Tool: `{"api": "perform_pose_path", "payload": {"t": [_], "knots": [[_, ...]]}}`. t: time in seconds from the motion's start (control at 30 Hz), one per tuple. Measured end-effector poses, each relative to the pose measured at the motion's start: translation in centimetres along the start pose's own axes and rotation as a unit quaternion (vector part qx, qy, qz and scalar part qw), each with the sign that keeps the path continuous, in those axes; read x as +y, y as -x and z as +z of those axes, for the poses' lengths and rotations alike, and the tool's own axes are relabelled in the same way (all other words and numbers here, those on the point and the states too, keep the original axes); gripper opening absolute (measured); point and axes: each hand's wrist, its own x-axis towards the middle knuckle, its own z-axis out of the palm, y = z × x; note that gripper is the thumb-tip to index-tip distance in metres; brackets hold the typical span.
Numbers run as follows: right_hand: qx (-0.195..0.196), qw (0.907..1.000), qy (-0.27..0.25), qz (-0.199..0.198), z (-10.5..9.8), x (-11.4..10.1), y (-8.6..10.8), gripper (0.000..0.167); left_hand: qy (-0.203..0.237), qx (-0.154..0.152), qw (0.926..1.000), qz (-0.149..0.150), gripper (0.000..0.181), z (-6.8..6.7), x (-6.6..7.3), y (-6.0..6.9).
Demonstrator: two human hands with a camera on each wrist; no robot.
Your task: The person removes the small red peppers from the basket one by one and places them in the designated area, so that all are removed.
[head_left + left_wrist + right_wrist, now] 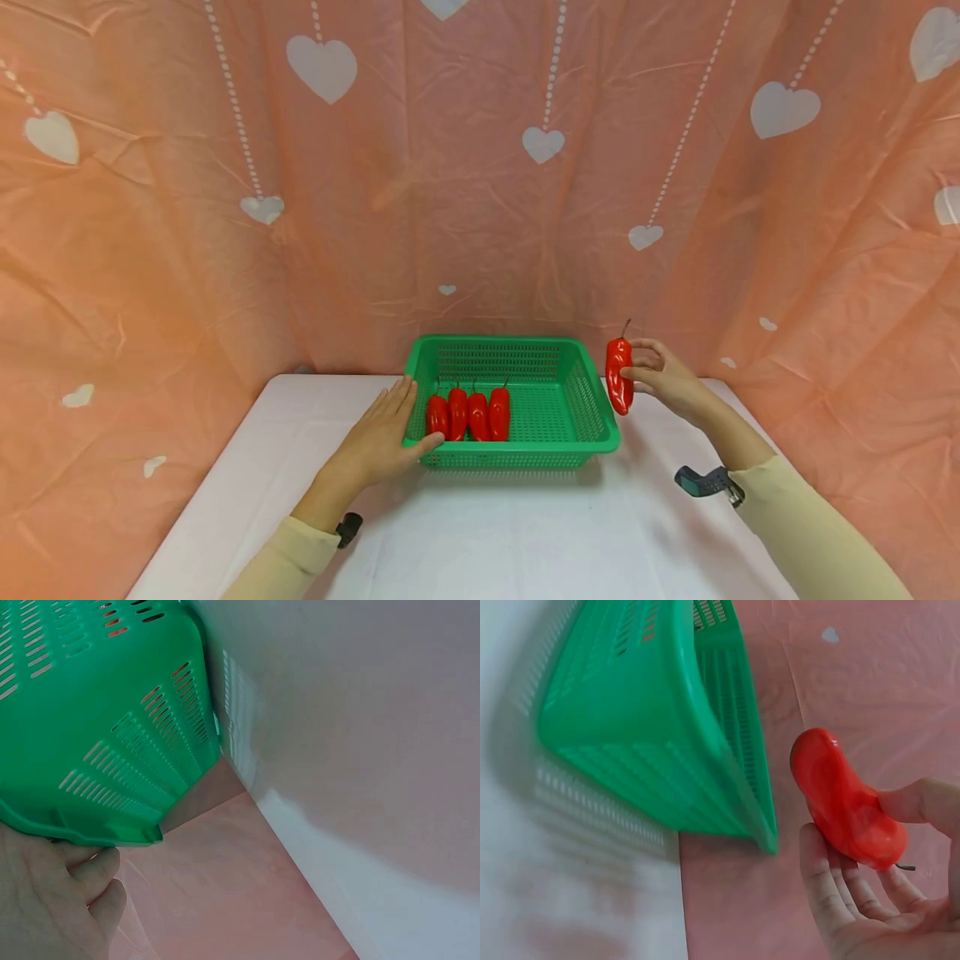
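A green perforated plastic basket [513,447] stands on the white table. Several red peppers [457,414] lie side by side in its left half, stems toward the back. My left hand [378,433] rests on the basket's left rim, fingers extended along it and thumb at the front corner; the left wrist view shows this hand [60,889] against the rim. Just outside the basket's right side, my right hand [667,379] pinches another red pepper [618,375] between thumb and fingers, stem up. In the right wrist view that pepper [847,802] is held clear of the basket wall.
The white tablecloth [517,533] extends in front of the basket. A pink-orange curtain [480,208] with white hearts hangs close behind the table and along both sides. Dark bands [705,482] are worn on the wrists.
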Motion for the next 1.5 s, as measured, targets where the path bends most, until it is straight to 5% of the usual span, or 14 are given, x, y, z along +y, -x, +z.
{"api": "perform_pose_path", "payload": {"t": [0.77, 1.5], "knots": [[0.006, 0.999, 0.023, 0.038, -1.8, 4.5, 0.5, 0.075, -0.005, 0.004, 1.0, 0.002, 0.107, 0.1, -0.2, -0.1], [-0.028, 0.9901, 0.029, 0.135, -1.3, 8.5, 0.4, 0.075, -0.004, 0.008, 0.9999, 0.006, 0.104, 0.2, -0.2, -0.1]]}}
